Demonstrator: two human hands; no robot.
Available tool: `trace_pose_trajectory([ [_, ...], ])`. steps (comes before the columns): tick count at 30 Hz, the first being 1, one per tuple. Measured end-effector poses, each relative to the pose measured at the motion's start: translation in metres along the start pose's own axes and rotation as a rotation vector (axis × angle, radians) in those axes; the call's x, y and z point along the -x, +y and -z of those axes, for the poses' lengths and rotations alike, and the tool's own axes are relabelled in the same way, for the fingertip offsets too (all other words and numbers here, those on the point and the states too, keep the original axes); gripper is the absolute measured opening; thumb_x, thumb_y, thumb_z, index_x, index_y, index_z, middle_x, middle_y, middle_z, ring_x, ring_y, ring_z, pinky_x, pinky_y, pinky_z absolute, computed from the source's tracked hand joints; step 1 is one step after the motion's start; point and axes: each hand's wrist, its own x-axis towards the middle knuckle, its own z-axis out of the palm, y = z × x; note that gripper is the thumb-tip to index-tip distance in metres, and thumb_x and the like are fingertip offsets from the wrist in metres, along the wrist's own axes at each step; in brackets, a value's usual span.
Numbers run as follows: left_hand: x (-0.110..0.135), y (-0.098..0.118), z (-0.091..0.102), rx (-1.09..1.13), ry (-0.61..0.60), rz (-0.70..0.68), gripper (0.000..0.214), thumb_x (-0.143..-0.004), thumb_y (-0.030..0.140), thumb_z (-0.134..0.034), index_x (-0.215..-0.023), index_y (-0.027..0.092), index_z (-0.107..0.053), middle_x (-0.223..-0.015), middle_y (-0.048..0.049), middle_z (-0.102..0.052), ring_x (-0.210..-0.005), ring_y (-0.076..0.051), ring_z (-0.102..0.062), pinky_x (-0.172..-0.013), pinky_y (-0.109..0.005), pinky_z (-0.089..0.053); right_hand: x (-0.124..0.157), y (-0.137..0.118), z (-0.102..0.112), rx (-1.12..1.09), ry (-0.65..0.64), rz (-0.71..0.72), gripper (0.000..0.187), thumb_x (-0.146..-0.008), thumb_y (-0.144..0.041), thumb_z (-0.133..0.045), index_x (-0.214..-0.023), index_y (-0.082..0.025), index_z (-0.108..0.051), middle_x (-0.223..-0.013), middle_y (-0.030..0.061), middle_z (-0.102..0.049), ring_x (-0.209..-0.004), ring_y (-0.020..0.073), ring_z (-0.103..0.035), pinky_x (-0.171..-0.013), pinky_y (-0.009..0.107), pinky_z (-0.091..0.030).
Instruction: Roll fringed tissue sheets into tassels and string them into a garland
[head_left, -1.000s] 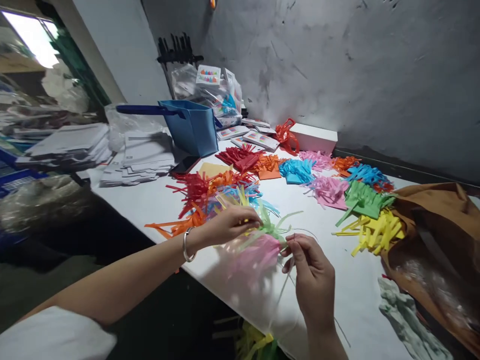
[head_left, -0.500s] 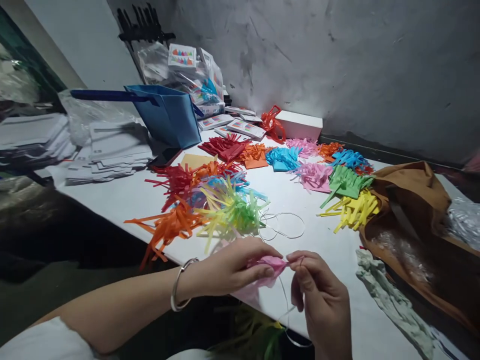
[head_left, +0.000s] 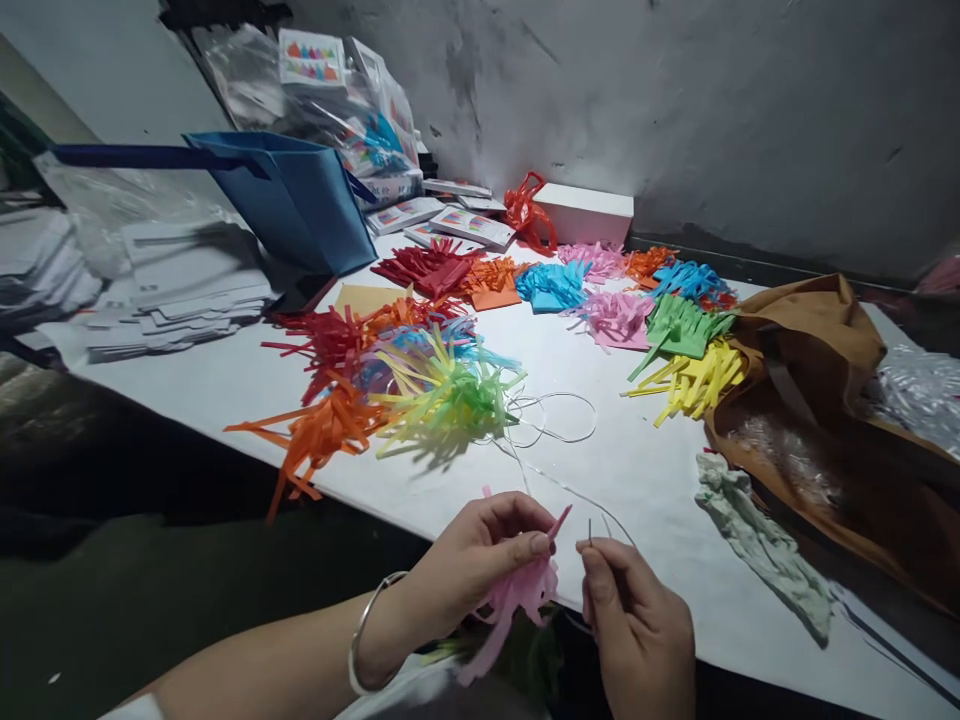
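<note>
My left hand, a bangle on its wrist, pinches a pink paper tassel by its twisted tip, and the fringe hangs below the fingers. Just to the right, my right hand is closed on a thin needle that points upward, apart from the tassel. A thin white string runs from near the right hand back across the white table to a pile where a yellow-green tassel lies in front. Orange tassels rest left of it.
Fringed paper bundles, such as a blue one and a green one, lie farther back. A brown bag and a crumpled pale cloth are at right. A blue bag and stacked white packets stand at left.
Both hands have moved apart slightly and come nearer my body. The pink tassel's tip now points up from my left fingers, and the needle stands visible in my right. The view has shifted.
</note>
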Motion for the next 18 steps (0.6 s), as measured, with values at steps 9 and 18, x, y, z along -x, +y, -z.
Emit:
trace_pose_trajectory([
  [9,0.002,-0.004,-0.004,0.231,-0.017,0.139,0.030,-0.071,0.033,-0.088,-0.086,0.013,-0.070,-0.073,-0.0015,-0.065,-0.063,-0.008,-0.059,-0.061,-0.017,-0.048,0.004,-0.011,-0.004,0.033,-0.054,0.042,0.024,-0.094,-0.039,-0.057,-0.083,-0.022,-0.072,-0.063,-0.0014,-0.065,-0.051,0.0112,-0.055,-0.054,0.021,-0.044],
  [18,0.000,-0.011,0.005,0.420,-0.108,0.175,0.025,-0.079,0.028,-0.083,-0.088,0.015,-0.064,-0.068,-0.0021,-0.066,-0.055,-0.007,-0.061,-0.056,-0.013,-0.049,0.002,-0.013,-0.007,0.025,-0.086,0.048,0.025,-0.095,-0.037,-0.055,-0.082,-0.022,-0.070,-0.065,-0.0007,-0.065,-0.055,0.0123,-0.059,-0.055,0.021,-0.044],
])
